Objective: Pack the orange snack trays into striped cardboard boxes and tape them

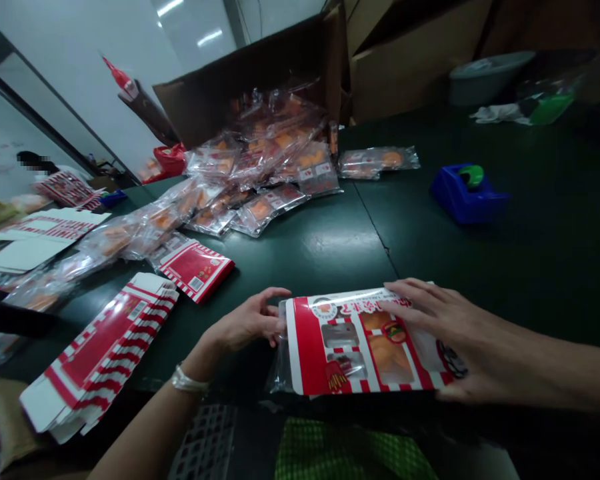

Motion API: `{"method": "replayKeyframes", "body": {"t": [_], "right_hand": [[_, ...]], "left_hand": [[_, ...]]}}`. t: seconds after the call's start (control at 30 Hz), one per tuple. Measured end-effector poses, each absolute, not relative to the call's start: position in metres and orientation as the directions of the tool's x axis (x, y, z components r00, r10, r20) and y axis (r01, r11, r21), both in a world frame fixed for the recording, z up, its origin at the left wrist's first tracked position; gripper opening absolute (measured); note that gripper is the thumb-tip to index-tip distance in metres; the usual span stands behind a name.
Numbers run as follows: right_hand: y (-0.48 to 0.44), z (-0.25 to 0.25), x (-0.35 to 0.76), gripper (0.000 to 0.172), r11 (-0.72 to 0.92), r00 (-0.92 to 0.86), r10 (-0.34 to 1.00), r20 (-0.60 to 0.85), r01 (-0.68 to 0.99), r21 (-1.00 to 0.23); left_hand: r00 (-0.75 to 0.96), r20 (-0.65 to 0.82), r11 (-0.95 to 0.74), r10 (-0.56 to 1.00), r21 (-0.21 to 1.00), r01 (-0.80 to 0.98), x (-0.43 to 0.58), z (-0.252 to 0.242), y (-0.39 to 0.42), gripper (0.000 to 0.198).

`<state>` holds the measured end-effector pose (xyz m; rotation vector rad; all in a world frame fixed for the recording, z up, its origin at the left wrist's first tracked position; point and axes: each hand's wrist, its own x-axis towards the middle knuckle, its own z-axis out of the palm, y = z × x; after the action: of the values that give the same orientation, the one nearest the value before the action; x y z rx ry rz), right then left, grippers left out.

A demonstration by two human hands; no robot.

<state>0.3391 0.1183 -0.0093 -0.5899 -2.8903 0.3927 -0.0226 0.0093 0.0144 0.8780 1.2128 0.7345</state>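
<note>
On the dark green surface (325,247), a red-and-white printed carton (360,340) sits near the edge, a clear plastic bag (281,373) at its left end. The left hand (243,323) has loosely curled fingers (275,293) at that end; the right hand (460,340) spreads its fingers (410,300) across the carton's face.

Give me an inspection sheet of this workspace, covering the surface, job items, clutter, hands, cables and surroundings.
Surface: dark green table, seams showing.
Job's things: red-and-white printed carton with windows, clear plastic at its end.
Clutter: stacked flat striped cartons; clear bags of orange items spilling from a cardboard box; blue tape dispenser.
Hands: left hand at the carton's end; right hand spread on top.
Cables: nothing seen.
Surroundings: person far left; grey tub.
</note>
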Motion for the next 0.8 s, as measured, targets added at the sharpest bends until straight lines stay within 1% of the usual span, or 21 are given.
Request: {"method": "replayKeyframes", "body": {"t": [0.03,0.1,0.23,0.33,0.4,0.43,0.47,0.53,0.57,0.6,0.63,0.67,0.7,0.73,0.77,0.8], "right_hand": [[0.117,-0.004,0.335,0.102,0.879,-0.908,0.41,0.089,0.367,-0.303],[0.113,0.007,0.324,0.101,0.86,-0.911,0.41,0.045,0.37,-0.351],[0.106,0.025,0.304,0.101,0.834,-0.92,0.392,-0.006,0.358,-0.419],[0.104,0.025,0.298,0.105,0.811,-0.929,0.369,-0.04,0.343,-0.474],[0.101,0.021,0.296,0.106,0.804,-0.928,0.371,-0.04,0.343,-0.485],[0.098,0.019,0.295,0.105,0.813,-0.917,0.399,-0.001,0.354,-0.463],[0.094,0.017,0.294,0.101,0.825,-0.896,0.437,0.077,0.365,-0.432],[0.085,0.019,0.291,0.082,0.843,-0.818,0.487,0.307,0.348,-0.411],[0.08,0.021,0.291,0.07,0.837,-0.757,0.507,0.413,0.319,-0.444],[0.075,0.026,0.291,0.059,0.812,-0.689,0.543,0.48,0.284,-0.51],[0.071,0.031,0.291,0.049,0.756,-0.614,0.604,0.507,0.241,-0.609],[0.066,0.036,0.293,0.041,0.661,-0.544,0.685,0.485,0.185,-0.727],[0.06,0.04,0.294,0.035,0.526,-0.487,0.767,0.417,0.107,-0.844],[0.054,0.042,0.296,0.034,0.365,-0.457,0.829,0.321,0.007,-0.931],[0.048,0.042,0.298,0.035,0.194,-0.465,0.857,0.22,-0.104,-0.975],[0.04,0.038,0.299,0.038,0.031,-0.503,0.855,0.13,-0.2,-0.979]], "left_hand": [[0.161,-0.475,0.491,0.865,0.867,-0.081,-0.018,0.012,0.007,0.064],[0.07,-0.495,0.5,0.866,0.85,-0.164,-0.008,0.01,0.003,0.057],[-0.109,-0.518,0.489,0.849,0.846,-0.211,0.014,0.018,0.002,0.042],[-0.116,-0.514,0.486,0.85,0.85,-0.203,0.028,0.035,0.002,0.031],[-0.091,-0.502,0.471,0.86,0.849,-0.239,0.037,0.051,0.001,0.031],[-0.087,-0.483,0.444,0.871,0.851,-0.282,0.041,0.06,0.0,0.034],[-0.087,-0.452,0.403,0.888,0.854,-0.33,0.045,0.071,0.0,0.037],[-0.057,-0.371,0.323,0.927,0.865,-0.384,0.049,0.097,-0.003,0.045],[-0.028,-0.311,0.28,0.95,0.887,-0.368,0.05,0.11,-0.005,0.047],[-0.011,-0.23,0.214,0.973,0.921,-0.326,0.049,0.122,-0.009,0.048],[-0.032,-0.126,0.113,0.992,0.957,-0.266,0.048,0.131,-0.013,0.048],[-0.093,-0.003,-0.015,0.996,0.981,-0.193,0.046,0.135,-0.018,0.047],[-0.174,0.122,-0.144,0.977,0.983,-0.116,0.044,0.134,-0.022,0.048],[-0.239,0.218,-0.238,0.946,0.97,-0.055,0.044,0.128,-0.025,0.052],[-0.275,0.267,-0.285,0.924,0.958,-0.026,0.045,0.115,-0.027,0.059],[-0.242,0.251,-0.268,0.937,0.962,-0.042,0.048,0.098,-0.029,0.068]]}}
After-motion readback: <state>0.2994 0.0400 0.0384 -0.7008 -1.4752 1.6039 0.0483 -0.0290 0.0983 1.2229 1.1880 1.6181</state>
